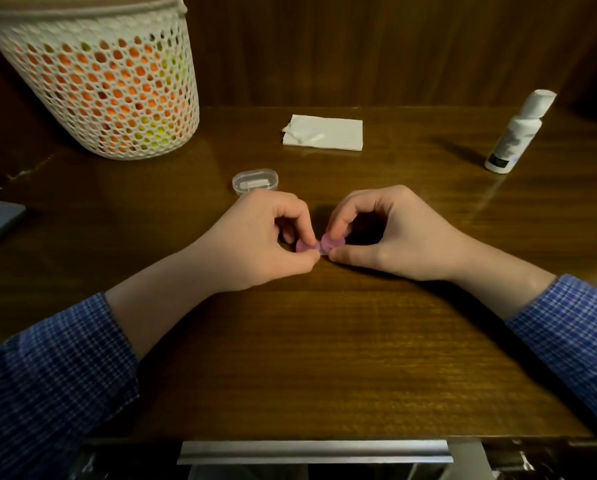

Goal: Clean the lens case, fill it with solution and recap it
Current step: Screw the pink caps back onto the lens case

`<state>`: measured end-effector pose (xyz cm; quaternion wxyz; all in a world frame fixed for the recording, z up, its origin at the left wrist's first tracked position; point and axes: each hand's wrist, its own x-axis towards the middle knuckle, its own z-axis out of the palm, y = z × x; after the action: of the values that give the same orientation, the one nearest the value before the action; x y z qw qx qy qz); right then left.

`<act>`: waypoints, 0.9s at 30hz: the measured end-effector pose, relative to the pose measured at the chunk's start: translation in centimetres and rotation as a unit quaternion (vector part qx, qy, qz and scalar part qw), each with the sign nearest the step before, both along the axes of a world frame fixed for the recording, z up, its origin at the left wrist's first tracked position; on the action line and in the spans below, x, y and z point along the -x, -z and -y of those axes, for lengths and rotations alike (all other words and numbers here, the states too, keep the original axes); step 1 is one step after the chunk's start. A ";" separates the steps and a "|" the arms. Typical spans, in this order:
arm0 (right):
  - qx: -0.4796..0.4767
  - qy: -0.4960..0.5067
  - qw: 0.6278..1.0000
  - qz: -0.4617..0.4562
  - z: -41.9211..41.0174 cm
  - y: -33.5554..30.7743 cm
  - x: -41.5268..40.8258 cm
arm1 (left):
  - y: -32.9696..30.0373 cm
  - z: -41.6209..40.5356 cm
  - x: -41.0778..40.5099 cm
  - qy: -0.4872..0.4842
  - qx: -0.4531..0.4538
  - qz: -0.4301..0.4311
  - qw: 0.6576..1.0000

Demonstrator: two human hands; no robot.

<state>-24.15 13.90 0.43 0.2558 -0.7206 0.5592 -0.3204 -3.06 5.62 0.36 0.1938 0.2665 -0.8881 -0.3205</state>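
I see the pink lens case (319, 244) lying low on the wooden bench (324, 341), at its middle, with both of its round caps on. My left hand (255, 242) pinches the left cap between thumb and curled fingers, and my right hand (387, 233) does the same on the right cap, thumb lying along the near edge and forefinger bent over the top. Both wrists rest on the bench, the blue checked sleeves (47, 368) pushed back.

Behind the left hand, just beside its knuckles, I see a small clear plastic box (254, 181). Further back lies a folded white tissue (324, 132). The white solution bottle (514, 133) stands capped at the far right, well apart from the case. A white mesh basket (96, 81) holding orange and yellow things stands at the far left.
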 end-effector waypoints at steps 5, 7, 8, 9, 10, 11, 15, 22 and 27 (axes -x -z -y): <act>-0.001 0.000 1.000 -0.007 0.0 0.1 -0.1 | -0.1 0.0 0.0 0.017 0.001 -0.003 1.000; 0.001 0.003 1.000 -0.011 0.0 0.1 0.0 | -0.1 0.0 0.0 0.019 0.000 -0.003 1.000; 0.003 0.005 1.000 -0.013 0.0 0.1 0.0 | -0.1 0.0 -0.1 0.019 -0.003 -0.004 1.000; 0.003 0.006 1.000 -0.014 -0.1 0.1 0.0 | -0.1 0.0 -0.1 0.019 -0.008 -0.004 1.000; 0.003 0.007 1.000 -0.014 -0.1 0.0 -0.1 | -0.1 0.0 -0.1 0.018 -0.013 -0.005 1.000; 0.003 0.007 1.000 -0.014 -0.1 0.0 -0.1 | -0.1 0.0 -0.1 0.017 -0.015 -0.004 1.000; -0.005 0.001 1.000 -0.016 -0.2 -0.2 -0.1 | -0.1 0.0 -0.1 0.016 -0.015 -0.002 1.000; 0.002 0.000 1.000 -0.002 -0.4 -0.2 -0.2 | -0.2 0.0 -0.1 0.015 -0.014 0.000 1.000; 0.003 -0.006 1.000 -0.007 -0.5 -0.2 -0.1 | -0.2 0.1 -0.1 0.015 -0.013 0.003 1.000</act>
<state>-24.04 14.35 0.65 0.2517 -0.7270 0.5553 -0.3160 -2.95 5.51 0.54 0.1834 0.2568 -0.8881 -0.3343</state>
